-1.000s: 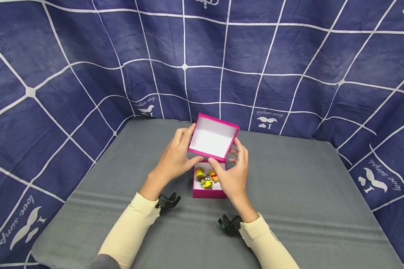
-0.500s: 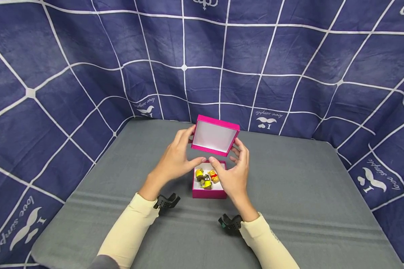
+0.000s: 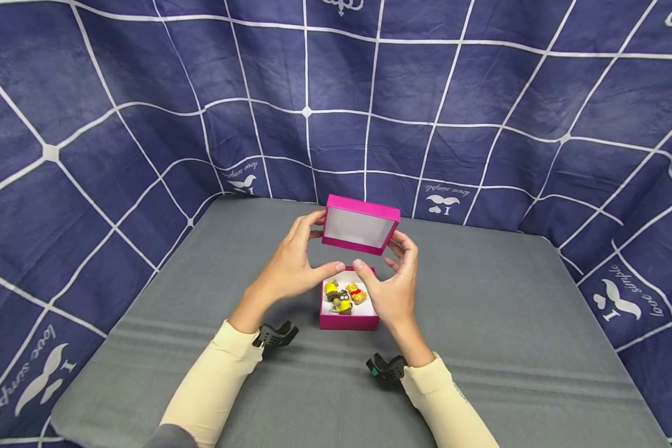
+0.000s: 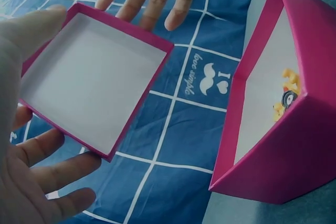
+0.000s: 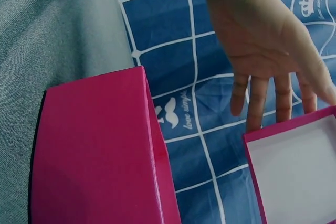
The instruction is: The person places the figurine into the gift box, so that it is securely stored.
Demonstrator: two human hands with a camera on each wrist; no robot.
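A pink box lid [image 3: 359, 225] with a white inside is tilted above and behind the open pink box [image 3: 349, 322], its hollow side facing the person. My left hand [image 3: 291, 261] holds the lid's left side with the fingers. At its right side, the fingers of my right hand [image 3: 394, 289] hold it. Both thumbs point inward over the box's back edge and nearly meet. Inside the box lie small figures: a yellow one [image 3: 332, 290] at left, a yellow one with goggle eyes [image 3: 344, 303] in front, and an orange-yellow bear with red [image 3: 356, 293] at right.
The box stands on a grey cloth-covered table [image 3: 481, 311]. A navy curtain [image 3: 403, 81] with white grid lines hangs behind and along both sides. Black camera mounts [image 3: 277, 334] sit at both wrists.
The lid has tipped so its hollow side turns further downward, and more of its upper side wall shows. Its lower edge has risen off the box. The box and figures stay put.
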